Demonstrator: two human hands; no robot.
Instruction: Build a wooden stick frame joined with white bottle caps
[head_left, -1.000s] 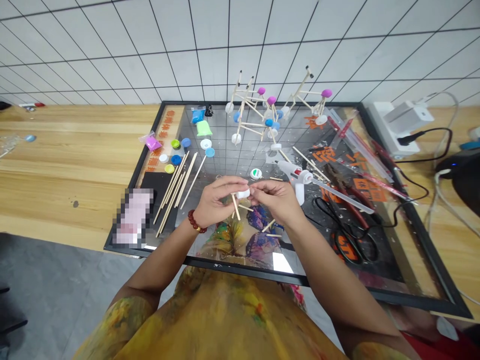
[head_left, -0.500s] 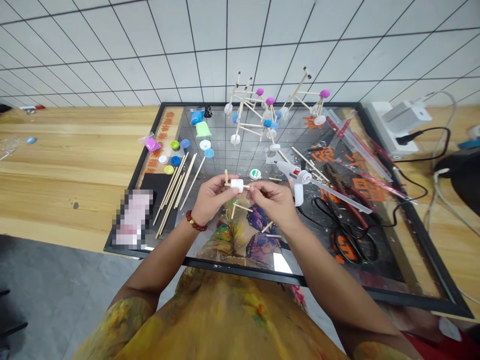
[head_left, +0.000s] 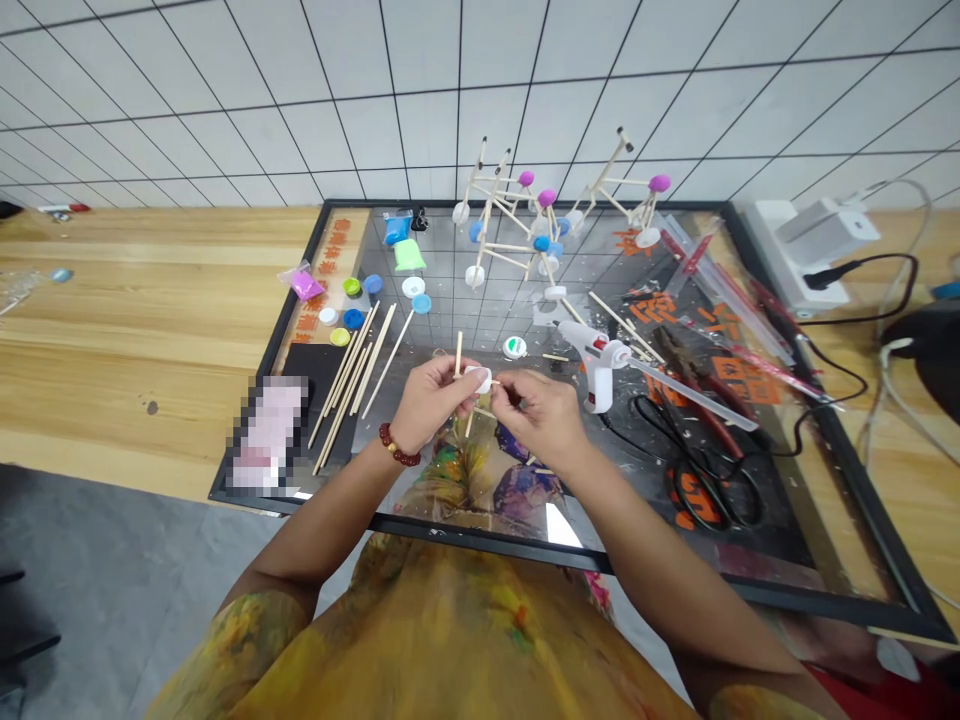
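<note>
My left hand (head_left: 431,402) is closed on a white bottle cap (head_left: 478,379) with a short wooden stick (head_left: 458,355) standing up from it. My right hand (head_left: 540,412) pinches the cap's right side, where another thin stick pokes out. Both hands hover over a glass-topped black-framed board (head_left: 300,300). A white hot glue gun (head_left: 596,360) stands just right of my right hand. A small green-and-white cap (head_left: 514,347) lies just beyond my hands.
Long wooden sticks (head_left: 352,375) lie at the left of the board beside coloured caps (head_left: 349,305) and clay packets (head_left: 407,255). Stick-and-cap models (head_left: 525,225) stand at the back. Scissors (head_left: 705,480), pliers and glue sticks lie at the right. A power strip (head_left: 814,250) and cables sit on the wooden table.
The cap has been turned in my hands: the stick that pointed down from it one second ago now stands upright. My hands have shifted slightly.
</note>
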